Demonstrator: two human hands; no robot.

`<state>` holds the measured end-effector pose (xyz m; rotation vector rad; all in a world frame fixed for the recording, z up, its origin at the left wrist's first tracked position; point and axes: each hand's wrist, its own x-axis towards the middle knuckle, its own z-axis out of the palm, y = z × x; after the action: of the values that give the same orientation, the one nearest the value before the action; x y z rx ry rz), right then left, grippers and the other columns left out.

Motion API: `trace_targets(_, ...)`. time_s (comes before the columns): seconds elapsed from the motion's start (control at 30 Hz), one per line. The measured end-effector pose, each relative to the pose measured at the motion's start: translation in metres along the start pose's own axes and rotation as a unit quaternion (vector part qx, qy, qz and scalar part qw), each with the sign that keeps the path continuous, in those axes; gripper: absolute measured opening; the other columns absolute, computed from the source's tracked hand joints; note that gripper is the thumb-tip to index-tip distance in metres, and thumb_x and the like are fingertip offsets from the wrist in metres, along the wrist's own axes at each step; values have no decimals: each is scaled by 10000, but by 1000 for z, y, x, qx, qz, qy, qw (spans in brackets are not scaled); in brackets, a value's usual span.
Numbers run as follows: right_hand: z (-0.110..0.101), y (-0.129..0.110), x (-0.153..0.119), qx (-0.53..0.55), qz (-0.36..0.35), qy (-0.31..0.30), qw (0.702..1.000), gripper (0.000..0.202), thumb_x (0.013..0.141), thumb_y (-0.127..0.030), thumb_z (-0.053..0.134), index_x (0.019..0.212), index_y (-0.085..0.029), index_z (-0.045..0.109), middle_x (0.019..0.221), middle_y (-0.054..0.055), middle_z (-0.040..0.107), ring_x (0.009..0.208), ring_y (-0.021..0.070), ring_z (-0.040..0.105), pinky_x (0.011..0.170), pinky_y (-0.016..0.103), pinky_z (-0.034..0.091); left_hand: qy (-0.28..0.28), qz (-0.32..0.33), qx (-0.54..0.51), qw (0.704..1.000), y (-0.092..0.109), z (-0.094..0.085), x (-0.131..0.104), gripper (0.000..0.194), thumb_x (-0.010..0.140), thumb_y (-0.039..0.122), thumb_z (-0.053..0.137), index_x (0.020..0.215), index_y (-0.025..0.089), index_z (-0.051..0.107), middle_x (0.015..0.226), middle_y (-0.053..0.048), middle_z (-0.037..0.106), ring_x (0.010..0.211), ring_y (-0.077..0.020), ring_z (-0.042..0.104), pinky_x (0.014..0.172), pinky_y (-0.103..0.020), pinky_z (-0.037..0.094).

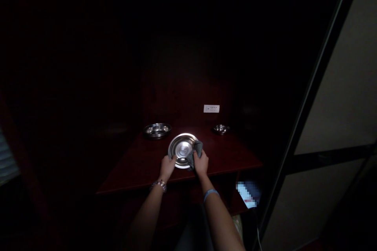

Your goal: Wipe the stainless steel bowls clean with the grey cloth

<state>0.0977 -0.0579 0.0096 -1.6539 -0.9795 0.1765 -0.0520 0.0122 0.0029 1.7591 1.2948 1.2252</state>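
A round, shiny metal dish (183, 149) is held tilted above the front part of a dark red shelf (132, 166). My left hand (167, 167) grips its lower left rim, with the fingers mostly hidden behind it. On the right side of the dish, my right hand (201, 162) is closed on a grey cloth (197, 149), which is pressed over the rim.
A wider metal dish (157, 130) rests at the back left of the shelf, a small metal bowl (221, 129) at the back right. Behind is a white socket panel (211, 108). Lower right, a pixelated bright object (246, 195) lies near a cable (259, 235).
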Motion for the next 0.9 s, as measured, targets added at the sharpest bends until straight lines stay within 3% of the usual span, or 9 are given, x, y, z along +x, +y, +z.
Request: trace_targets(0.9,2,3,2,-46,-6,5,999,332,956,-327,494,1143,-159,711,995,122,776,938,234,743,775,248,532,7,-7,-4,1000,4,-1,-1,178,815,244,585,808,124,716,878,-123,779,859,-232,734,723,-247,519)
